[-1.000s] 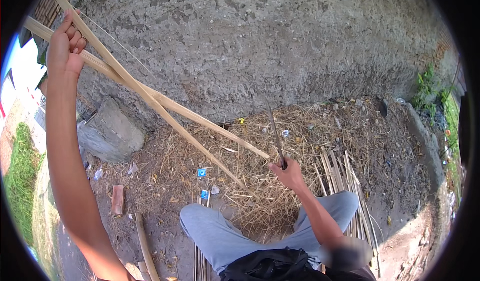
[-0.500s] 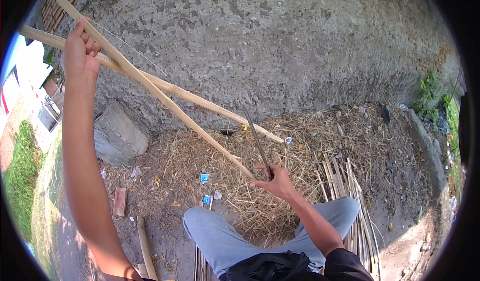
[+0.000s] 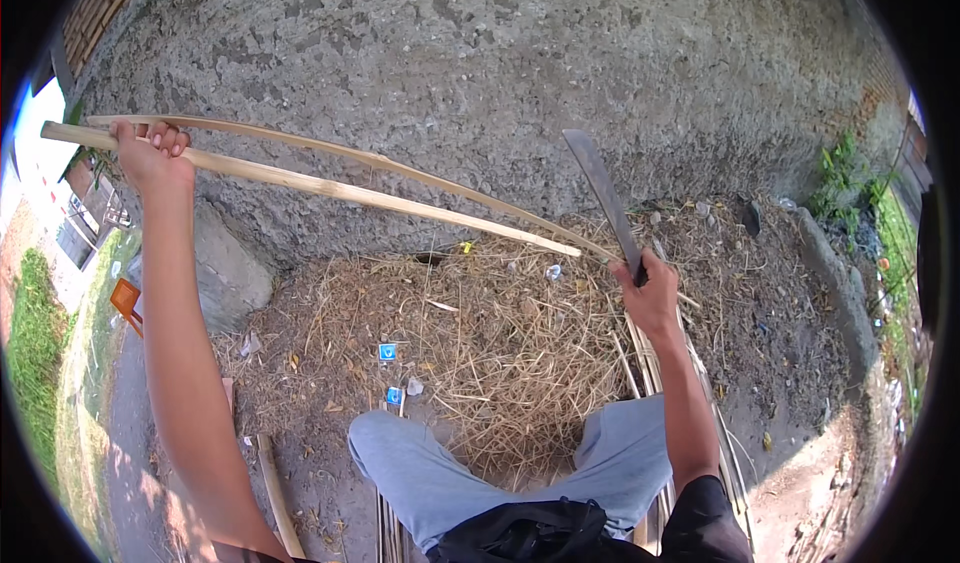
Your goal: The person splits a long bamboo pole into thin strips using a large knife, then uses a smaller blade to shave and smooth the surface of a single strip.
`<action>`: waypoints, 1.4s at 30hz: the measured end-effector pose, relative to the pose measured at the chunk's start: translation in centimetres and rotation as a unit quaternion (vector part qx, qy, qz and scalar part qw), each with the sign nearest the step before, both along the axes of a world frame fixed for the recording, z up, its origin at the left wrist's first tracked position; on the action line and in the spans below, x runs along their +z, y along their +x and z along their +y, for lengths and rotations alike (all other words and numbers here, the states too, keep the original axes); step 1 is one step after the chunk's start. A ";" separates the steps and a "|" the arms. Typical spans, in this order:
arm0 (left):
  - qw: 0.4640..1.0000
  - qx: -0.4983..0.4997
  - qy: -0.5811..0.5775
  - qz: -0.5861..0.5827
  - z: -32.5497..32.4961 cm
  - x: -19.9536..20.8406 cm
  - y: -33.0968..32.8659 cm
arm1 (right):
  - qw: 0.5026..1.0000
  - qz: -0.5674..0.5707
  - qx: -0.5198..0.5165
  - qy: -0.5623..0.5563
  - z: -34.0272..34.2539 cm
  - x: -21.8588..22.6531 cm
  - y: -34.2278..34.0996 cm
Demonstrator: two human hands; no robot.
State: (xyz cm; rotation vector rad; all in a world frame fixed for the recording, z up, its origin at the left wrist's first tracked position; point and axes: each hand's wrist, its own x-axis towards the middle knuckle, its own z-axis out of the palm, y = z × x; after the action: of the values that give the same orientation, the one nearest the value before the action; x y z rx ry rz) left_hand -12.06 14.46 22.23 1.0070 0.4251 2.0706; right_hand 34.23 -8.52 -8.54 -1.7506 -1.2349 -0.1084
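My left hand [image 3: 155, 161] is raised at the far left, its fingers closed round two long pale bamboo strips. The straighter bamboo strip [image 3: 360, 194] slants down to the right and ends free above the straw. Behind it, the thinner bamboo strip [image 3: 440, 183] bows upward and runs across to my right hand [image 3: 652, 293]. That hand grips a machete [image 3: 603, 191] by its handle, which the fingers mostly hide; the dark blade points up and slightly left. The thin strip's end lies by my right thumb; whether it is pinched there I cannot tell.
A rough grey wall [image 3: 480, 73] rises in front. Straw and shavings [image 3: 510, 383] cover the ground before my knees. Several bamboo strips [image 3: 705, 383] lie by my right leg. At left are a concrete block [image 3: 225, 268], an orange object [image 3: 127, 301] and a bamboo piece [image 3: 275, 488].
My right hand has moved up and right with the machete, the blade now broadside. The bamboo strips, crossed before, now lie almost side by side. My left hand has lowered slightly.
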 end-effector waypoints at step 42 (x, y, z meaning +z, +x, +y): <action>0.842 -0.274 -0.204 0.417 -15.5 -40.0 26.2 | 0.935 -0.119 -0.316 -0.112 -28.1 -3.9 6.3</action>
State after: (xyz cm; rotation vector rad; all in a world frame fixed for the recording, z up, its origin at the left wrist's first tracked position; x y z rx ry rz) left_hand 14.14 -1.05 -17.72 1.5057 0.8500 0.8939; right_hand 40.53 -36.66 -12.45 -2.3397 -0.8206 -0.5895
